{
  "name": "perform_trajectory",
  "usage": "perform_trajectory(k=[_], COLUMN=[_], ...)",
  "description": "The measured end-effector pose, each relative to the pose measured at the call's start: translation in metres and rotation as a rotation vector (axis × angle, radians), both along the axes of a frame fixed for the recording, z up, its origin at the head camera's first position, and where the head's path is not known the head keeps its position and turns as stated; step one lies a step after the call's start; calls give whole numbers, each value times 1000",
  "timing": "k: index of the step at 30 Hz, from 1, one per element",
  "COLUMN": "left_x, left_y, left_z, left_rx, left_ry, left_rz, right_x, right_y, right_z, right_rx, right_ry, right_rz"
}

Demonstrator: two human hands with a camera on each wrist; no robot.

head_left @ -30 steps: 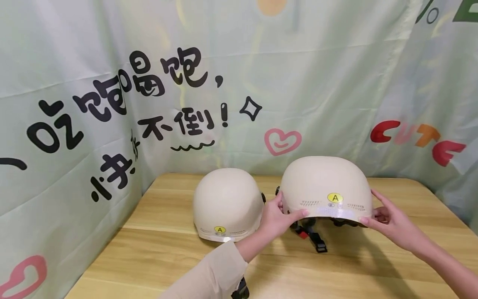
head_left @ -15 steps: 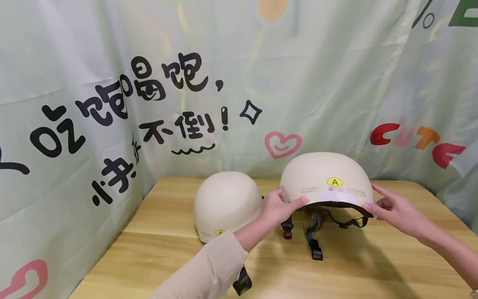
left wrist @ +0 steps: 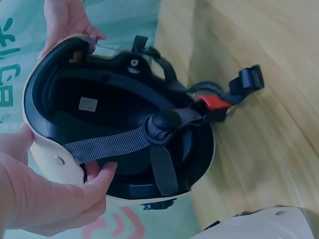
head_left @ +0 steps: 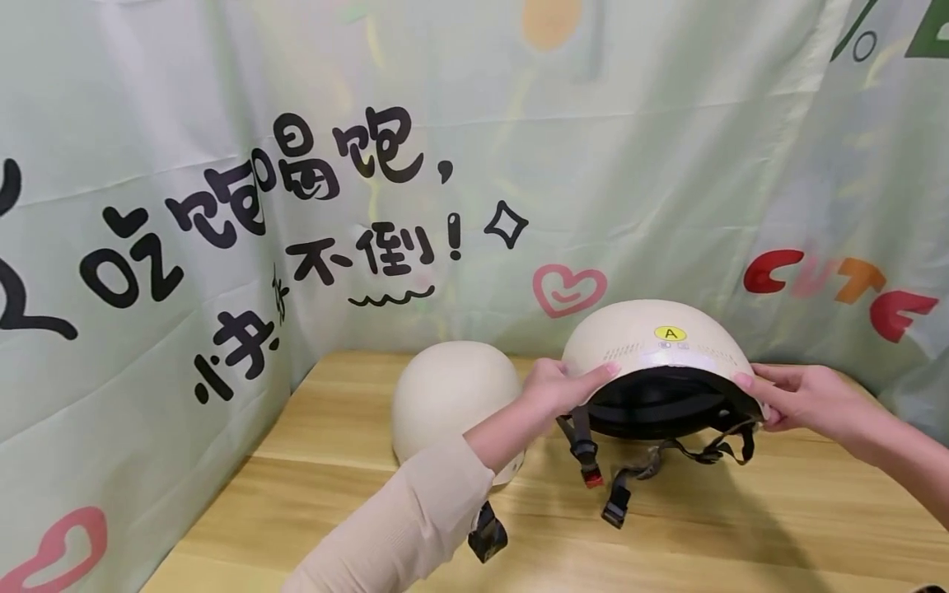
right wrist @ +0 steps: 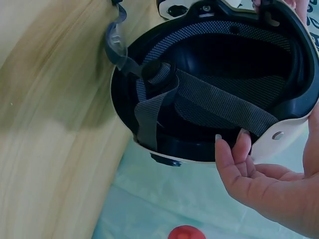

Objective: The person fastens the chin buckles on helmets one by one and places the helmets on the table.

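A cream helmet (head_left: 645,333) with a yellow "A" sticker is held between both hands at the right of the table, its front rim tipped up so the black lining (head_left: 660,401) shows. My left hand (head_left: 559,387) grips its left side, thumb on the shell and, in the left wrist view, fingers curled inside the rim. On the opposite side my right hand (head_left: 808,399) grips likewise, with fingertips inside the edge in the right wrist view. Dark chin straps (left wrist: 114,146) hang from the helmet, one ending in a red-and-black buckle (left wrist: 214,103).
A second cream helmet (head_left: 452,399) sits on the wooden table (head_left: 296,478), left of the held one and partly behind my left forearm. Its black buckle (head_left: 488,534) lies nearer the front. A printed curtain (head_left: 630,165) hangs close behind the table.
Both hands have tilted the held helmet's front upward, so its lining and hanging straps have come into sight. The second helmet has stayed in place.
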State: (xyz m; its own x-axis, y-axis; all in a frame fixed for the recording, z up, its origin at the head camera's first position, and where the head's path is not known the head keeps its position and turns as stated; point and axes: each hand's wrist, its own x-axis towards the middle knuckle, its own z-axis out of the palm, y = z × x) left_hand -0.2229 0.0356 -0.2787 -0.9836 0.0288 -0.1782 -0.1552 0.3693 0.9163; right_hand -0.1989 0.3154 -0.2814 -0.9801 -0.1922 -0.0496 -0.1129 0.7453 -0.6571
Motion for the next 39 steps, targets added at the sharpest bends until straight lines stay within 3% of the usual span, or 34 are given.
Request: perform_trajectory(k=[3,11,20,25,29,32,35,36,39], left_x=[-1,-5,-10,-10,-6,-4,-4,-5,-8], left_y=[-1,-7,-8,-6,-9,-12,-12,-11,-8], left_z=[2,8,16,6,-5,-14,-27,-32,-48], left_rx=[17,49,1,-87,-112,-210,-290,-276,-108], left_ry=[-28,-111,-116,13,178,349,449,477,468], left_rz=[2,-61,-13,-8,-42,-53,-29,-30,-63], right_x=[-1,-7,-13,-13,-13,-15,-17,-17,-17], right_y=[0,-1,-4,-5,-2,0,1,1,0], right_z=[5,12,16,15,12,5,-9,-14,-29], right_rx=[16,-13,-65,-41,4,3,-10,-18,-37], right_ry=[-37,-114,-153,-153,-108,-34,96,154,319], right_rz=[-4,-27,-79,-87,-67,-53,-32,-25,-12])
